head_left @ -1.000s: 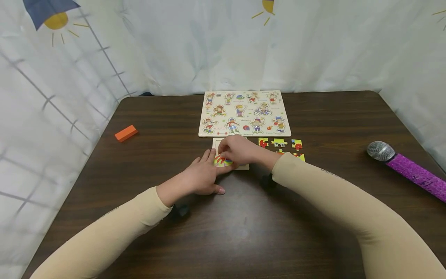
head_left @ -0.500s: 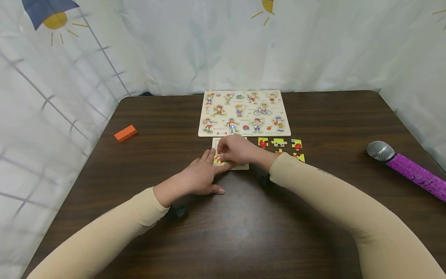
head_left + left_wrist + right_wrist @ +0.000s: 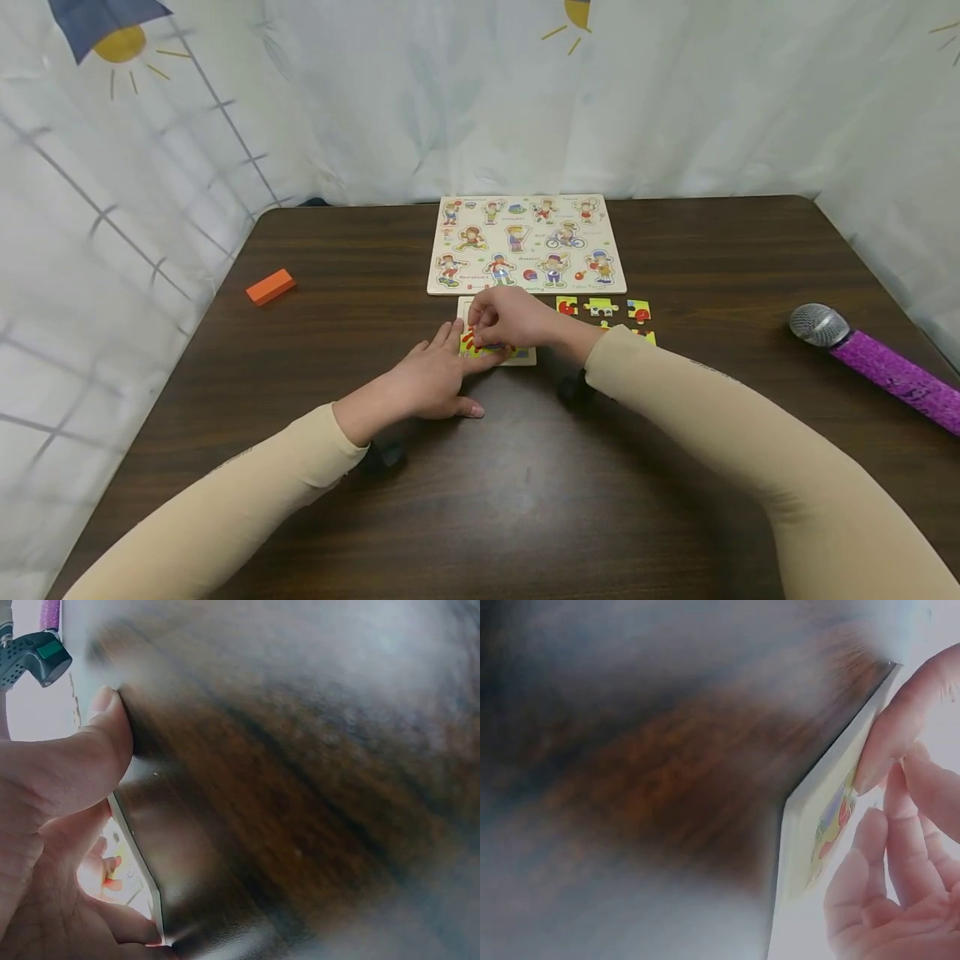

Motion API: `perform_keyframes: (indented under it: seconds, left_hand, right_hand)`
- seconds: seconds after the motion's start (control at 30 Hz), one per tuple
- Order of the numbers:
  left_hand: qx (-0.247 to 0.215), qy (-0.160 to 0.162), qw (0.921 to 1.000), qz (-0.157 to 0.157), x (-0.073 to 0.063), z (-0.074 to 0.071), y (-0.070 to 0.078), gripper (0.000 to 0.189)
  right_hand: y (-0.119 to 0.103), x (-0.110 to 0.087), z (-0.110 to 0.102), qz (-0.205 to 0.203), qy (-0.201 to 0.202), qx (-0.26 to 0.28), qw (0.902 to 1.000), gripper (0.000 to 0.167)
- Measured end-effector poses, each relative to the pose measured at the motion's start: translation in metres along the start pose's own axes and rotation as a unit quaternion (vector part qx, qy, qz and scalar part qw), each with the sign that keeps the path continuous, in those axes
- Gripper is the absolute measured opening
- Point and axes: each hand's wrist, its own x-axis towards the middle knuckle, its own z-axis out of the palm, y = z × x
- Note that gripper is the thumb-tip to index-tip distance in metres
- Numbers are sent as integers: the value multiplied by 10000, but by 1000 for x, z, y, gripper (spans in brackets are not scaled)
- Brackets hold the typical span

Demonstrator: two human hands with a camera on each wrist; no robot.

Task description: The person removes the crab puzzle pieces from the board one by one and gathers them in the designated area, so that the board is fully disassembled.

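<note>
A small wooden puzzle tray (image 3: pixel 528 360) lies on the table in the head view, with yellow and red puzzle pieces (image 3: pixel 467 347) along its near part. My left hand (image 3: pixel 431 379) rests at the tray's left and near edges, fingers spread and extended, thumb on the tabletop. Above the tray, my right hand (image 3: pixel 517 319) has its fingers curled, thumb and fingertips together at a puzzle piece that they mostly cover. The right wrist view shows the tray's pale rim (image 3: pixel 799 810) beside the right fingers (image 3: pixel 911 847); glare washes out the rest.
A large peg puzzle board (image 3: pixel 527 246) with figures of children lies behind the tray. Several loose puzzle pieces (image 3: pixel 601 307) lie to its right, some partly behind the right forearm. An orange block (image 3: pixel 272 287) sits at left, a purple microphone (image 3: pixel 885 367) at right.
The right hand has shifted slightly over the tray, its fingers still at the same spot. More of the pieces along the near edge now shows. The left hand stays in place.
</note>
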Motion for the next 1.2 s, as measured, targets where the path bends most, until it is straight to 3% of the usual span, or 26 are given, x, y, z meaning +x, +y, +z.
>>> perform_keyframes:
  seconds: [0.2,0.37,0.57,0.8,0.97,1.2]
  left_hand:
    - [16,-2,10000,1,1,-1,2,82]
    - [45,10,10000,-42,3,-1,2,82]
    - [91,10,9999,-110,4,0,3,81]
    - [84,-14,9998,-169,3,-1,4,81]
    - [45,-5,9998,-181,1,-1,3,82]
    - [-133,46,9997,-196,0,1,2,82]
  right_hand:
    - [2,-8,-6,-177,185,105,9996,15]
    - [9,-28,-21,-292,515,41,9982,10]
    - [30,-65,-39,168,865,-106,9961,9]
    - [55,-99,-42,792,860,-464,9921,11]
    - [62,-108,-36,754,750,-588,9926,11]
    - [62,-106,-27,691,798,-728,9917,8]
